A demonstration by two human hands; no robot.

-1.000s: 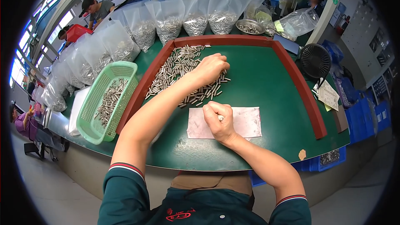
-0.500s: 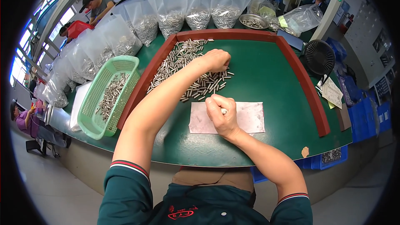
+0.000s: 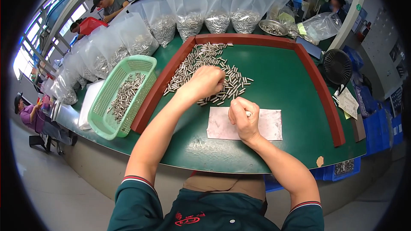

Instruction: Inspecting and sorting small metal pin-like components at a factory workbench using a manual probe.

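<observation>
Small metal cylindrical pins [image 3: 185, 69] lie in a heap on the green tabletop [image 3: 274, 75]. Over the near part of this heap is my left hand [image 3: 207, 81], its fingers curled downward and closed; what they hold, if anything, is hidden. My right hand [image 3: 245, 119] is a fist above a pale, stained cloth [image 3: 269, 125]. A whitish end of something [image 3: 248, 114] shows in that fist, the rest being covered by the fingers, so its kind is unclear.
Dark red rails [image 3: 244, 38] border the work area. Outside the left one sits a light green basket [image 3: 99, 122] with pins. Clear bags of pins [image 3: 188, 17] line the back, beside a metal bowl [image 3: 272, 29]. A black fan [image 3: 337, 66] stands right. Other people work beyond.
My left hand has moved left and nearer over the pin heap, still curled. My right fist stays above the cloth. The whole view has shifted slightly.
</observation>
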